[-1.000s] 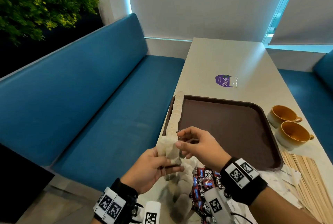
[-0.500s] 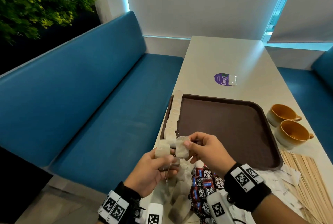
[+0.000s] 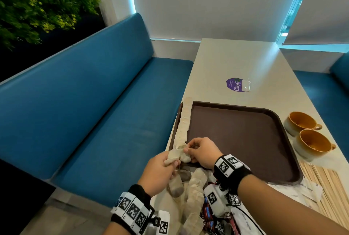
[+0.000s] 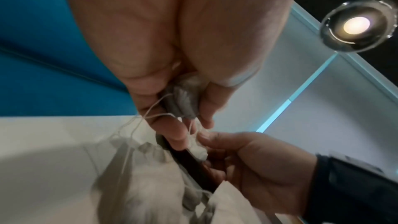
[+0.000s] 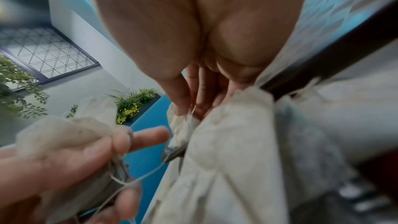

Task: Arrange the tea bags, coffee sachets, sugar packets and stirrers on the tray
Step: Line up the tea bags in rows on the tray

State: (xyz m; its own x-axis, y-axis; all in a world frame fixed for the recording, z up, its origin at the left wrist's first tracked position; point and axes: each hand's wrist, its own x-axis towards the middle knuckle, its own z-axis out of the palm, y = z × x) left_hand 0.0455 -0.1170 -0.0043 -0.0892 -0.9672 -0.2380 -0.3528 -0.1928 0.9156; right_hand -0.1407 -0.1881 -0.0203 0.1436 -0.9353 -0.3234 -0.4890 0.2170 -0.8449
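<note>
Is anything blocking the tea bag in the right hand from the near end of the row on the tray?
Nothing visible blocks it. The right hand holds the tea bag right at the row's near end, over the tray corner.

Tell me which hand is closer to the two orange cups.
Right. The right hand is over the tray's near left corner; the left hand sits farther from the orange cups.

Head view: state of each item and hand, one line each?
left hand: grips tea bags
right hand: pinches a tea bag at the tray's near-left corner
tray: tea bag row along left edge, rest bare
cups: upright, empty
stirrers: off the tray
coffee sachets: off the tray
</note>
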